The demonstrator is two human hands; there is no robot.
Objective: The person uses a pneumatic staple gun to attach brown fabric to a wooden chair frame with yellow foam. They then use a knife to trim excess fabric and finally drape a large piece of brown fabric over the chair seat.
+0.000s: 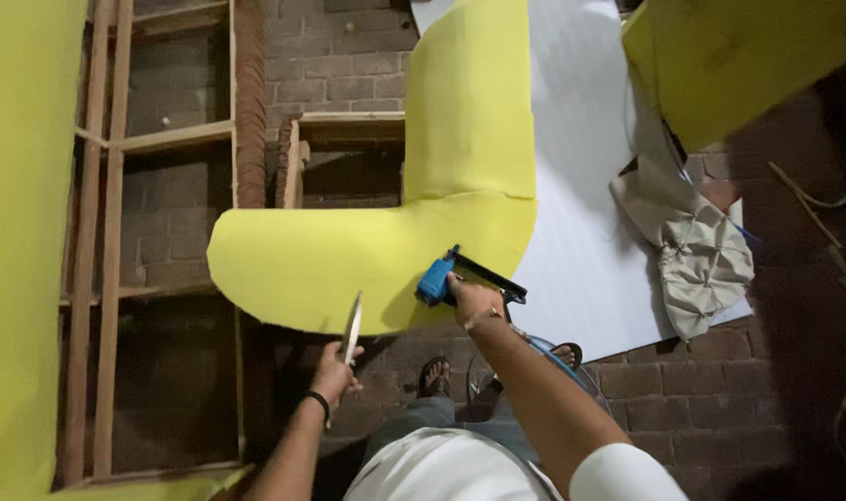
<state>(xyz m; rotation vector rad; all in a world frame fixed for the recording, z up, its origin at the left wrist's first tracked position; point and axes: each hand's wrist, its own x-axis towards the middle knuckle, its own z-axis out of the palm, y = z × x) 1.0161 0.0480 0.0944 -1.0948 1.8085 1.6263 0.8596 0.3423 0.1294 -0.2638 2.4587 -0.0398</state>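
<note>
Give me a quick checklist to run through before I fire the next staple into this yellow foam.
1. Right hand grips the blue staple gun: ok.
2. Gun nose rests on the yellow foam sheet: ok.
3. Left hand holds the blade away from the gun: ok.
4. Blade tip clear of the foam edge: not ok, it overlaps the edge.
5. Wooden frame sits under the gun nose: cannot tell, foam hides it.
6. Sandalled feet clear of the work: ok.

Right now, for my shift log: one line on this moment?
left hand: holds blade | right hand: presses blue stapler on yellow foam
</note>
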